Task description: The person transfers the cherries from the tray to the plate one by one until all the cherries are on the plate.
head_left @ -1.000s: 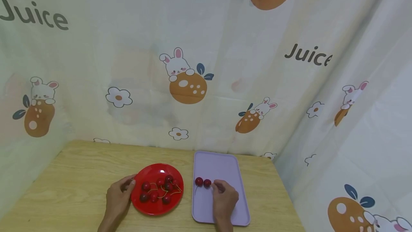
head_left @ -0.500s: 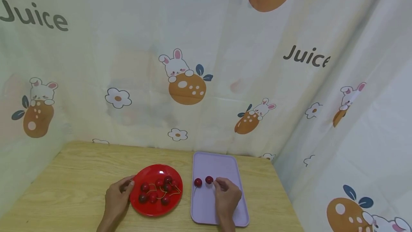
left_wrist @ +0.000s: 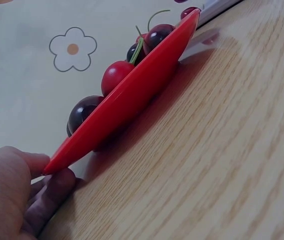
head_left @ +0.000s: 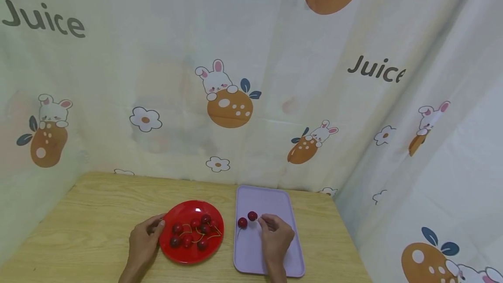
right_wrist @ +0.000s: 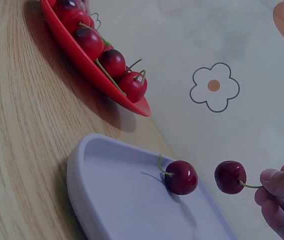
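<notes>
My left hand (head_left: 143,240) grips the left rim of a red plate (head_left: 169,253), thumb above and fingers below in the left wrist view. Several dark red cherries (head_left: 187,241) with green stems lie on the plate. Over a lilac tray (head_left: 259,195), my right hand (head_left: 277,237) pinches a cherry (right_wrist: 230,177) by its stem between thumb and fingertips. That cherry hangs out to the left of the fingers, apart from a second cherry (right_wrist: 181,177), which rests on the tray near its left edge, stem toward me.
The wooden table (head_left: 98,204) carries the plate on the left and the tray on the right, with a strip of wood between them. A printed curtain (head_left: 169,77) with rabbits and flowers hangs behind the table and along its sides.
The pinched cherry has moved slightly away from me on the tray side, and a gap has opened between it and the second cherry. The left hand and the plate have stayed in place.
</notes>
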`<state>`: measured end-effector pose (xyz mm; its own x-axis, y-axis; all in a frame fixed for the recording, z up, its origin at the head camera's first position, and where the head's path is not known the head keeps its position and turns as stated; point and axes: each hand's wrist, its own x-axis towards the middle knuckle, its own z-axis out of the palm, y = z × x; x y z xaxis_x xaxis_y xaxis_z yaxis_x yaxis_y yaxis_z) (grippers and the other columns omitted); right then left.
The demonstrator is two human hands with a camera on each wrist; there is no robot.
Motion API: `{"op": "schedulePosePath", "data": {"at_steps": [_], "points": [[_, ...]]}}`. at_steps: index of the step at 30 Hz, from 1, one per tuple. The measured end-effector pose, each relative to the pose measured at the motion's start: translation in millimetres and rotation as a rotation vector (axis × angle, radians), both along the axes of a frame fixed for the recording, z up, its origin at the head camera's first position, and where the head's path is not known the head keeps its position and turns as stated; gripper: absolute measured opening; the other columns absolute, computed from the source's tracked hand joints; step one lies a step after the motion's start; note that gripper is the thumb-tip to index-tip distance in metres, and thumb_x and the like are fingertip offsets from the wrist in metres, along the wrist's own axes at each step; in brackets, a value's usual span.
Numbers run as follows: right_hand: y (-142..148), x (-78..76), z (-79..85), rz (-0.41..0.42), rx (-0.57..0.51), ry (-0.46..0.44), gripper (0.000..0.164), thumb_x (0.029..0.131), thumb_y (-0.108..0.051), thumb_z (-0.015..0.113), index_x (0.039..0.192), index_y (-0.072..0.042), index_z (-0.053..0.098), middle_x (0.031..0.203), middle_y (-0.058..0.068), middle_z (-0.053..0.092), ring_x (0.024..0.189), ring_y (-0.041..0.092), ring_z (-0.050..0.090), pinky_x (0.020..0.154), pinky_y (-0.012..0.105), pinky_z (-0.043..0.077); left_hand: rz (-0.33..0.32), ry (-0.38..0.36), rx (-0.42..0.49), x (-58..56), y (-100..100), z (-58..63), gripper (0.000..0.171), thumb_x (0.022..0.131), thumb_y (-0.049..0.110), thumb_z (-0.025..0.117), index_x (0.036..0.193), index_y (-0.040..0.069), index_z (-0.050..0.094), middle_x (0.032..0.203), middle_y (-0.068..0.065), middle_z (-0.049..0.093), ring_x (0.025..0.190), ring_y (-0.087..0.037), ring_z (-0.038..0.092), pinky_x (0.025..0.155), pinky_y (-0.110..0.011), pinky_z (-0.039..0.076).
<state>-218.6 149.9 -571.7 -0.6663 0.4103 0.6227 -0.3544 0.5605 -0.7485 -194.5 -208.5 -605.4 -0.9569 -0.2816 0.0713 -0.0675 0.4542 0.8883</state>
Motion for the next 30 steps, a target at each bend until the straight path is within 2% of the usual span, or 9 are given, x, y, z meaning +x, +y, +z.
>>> {"op": "schedulePosePath", "data": {"at_steps": [5, 15, 20, 30], "points": [[-4, -2.4, -0.2, 0.041, -0.022, 0.004, 0.02, 0.073, 0.008, 0.096, 0.084, -0.005, 0.085, 0.078, 0.01, 0.083, 0.063, 0.007, 0.077, 0.062, 0.013, 0.057, 0.001, 0.003, 0.005, 0.8, -1, 0.6, 0.032, 0.11, 0.016, 0.065, 0.139, 0.003, 0.073, 0.119, -0.017, 0.079, 0.088, -0.006, 0.069, 0.072, -0.02, 0.052], [-16, -2.2, -2.0, 0.103, -0.033, -0.01, 0.022, 0.074, 0.012, 0.093, 0.083, -0.007, 0.084, 0.077, 0.008, 0.083, 0.062, 0.003, 0.074, 0.061, 0.014, 0.056, 0.017, 0.008, 0.004, -0.7, 0, -1.6, 0.032, 0.109, 0.014, 0.065, 0.138, 0.003, 0.074, 0.118, -0.018, 0.08, 0.088, -0.008, 0.071, 0.072, -0.019, 0.053], [-23, -1.5, -3.6, 0.132, -0.036, -0.01, 0.02, 0.075, 0.013, 0.091, 0.084, -0.003, 0.084, 0.078, 0.009, 0.082, 0.063, 0.0, 0.072, 0.061, 0.014, 0.056, 0.02, 0.011, -0.004, -2.2, 0, -4.9, 0.031, 0.109, 0.015, 0.066, 0.137, 0.005, 0.074, 0.117, -0.017, 0.08, 0.088, -0.008, 0.071, 0.073, -0.019, 0.052], [-40, -3.7, -0.4, 0.235, -0.054, 0.006, 0.023, 0.076, 0.015, 0.09, 0.085, -0.005, 0.084, 0.078, 0.006, 0.083, 0.064, 0.007, 0.077, 0.062, 0.016, 0.058, 0.018, 0.036, -0.011, -0.5, 0, -3.7, 0.031, 0.109, 0.014, 0.067, 0.138, 0.005, 0.074, 0.121, -0.018, 0.08, 0.089, -0.007, 0.07, 0.074, -0.019, 0.052]]}}
